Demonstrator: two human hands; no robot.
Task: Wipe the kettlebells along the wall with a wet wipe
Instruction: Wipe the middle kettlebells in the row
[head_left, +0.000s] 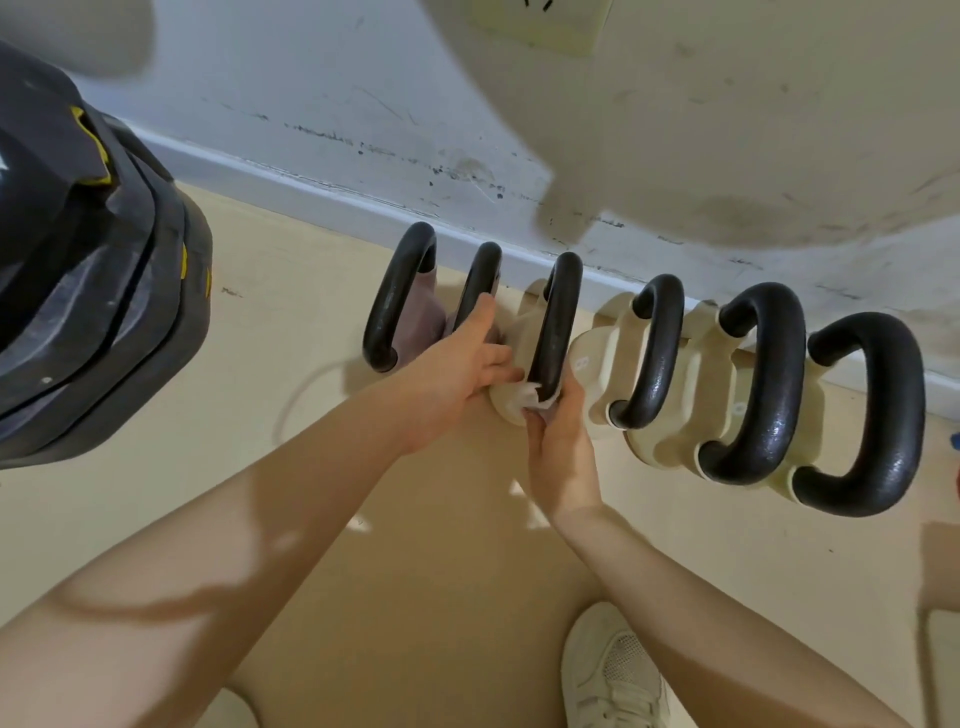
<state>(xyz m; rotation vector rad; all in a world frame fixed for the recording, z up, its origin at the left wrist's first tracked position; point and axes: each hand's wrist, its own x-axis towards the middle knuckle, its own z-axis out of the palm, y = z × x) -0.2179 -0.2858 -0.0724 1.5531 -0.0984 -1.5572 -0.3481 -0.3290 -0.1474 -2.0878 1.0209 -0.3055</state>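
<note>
Several kettlebells with black handles stand in a row along the wall. The two leftmost have purplish bodies (423, 317); the others are cream. My right hand (558, 441) presses a white wet wipe (532, 397) against the lower end of the third kettlebell's black handle (558, 322). My left hand (462, 364) rests with spread fingers on that kettlebell's cream body, between the second handle (480, 283) and the third. Further right stand three more cream kettlebells (691, 379) with thicker handles.
A large black weight stack with yellow marks (88, 270) sits on the floor at the left. The scuffed white wall and baseboard (332, 182) run behind the row. My white shoe (613, 670) is at the bottom on the beige floor.
</note>
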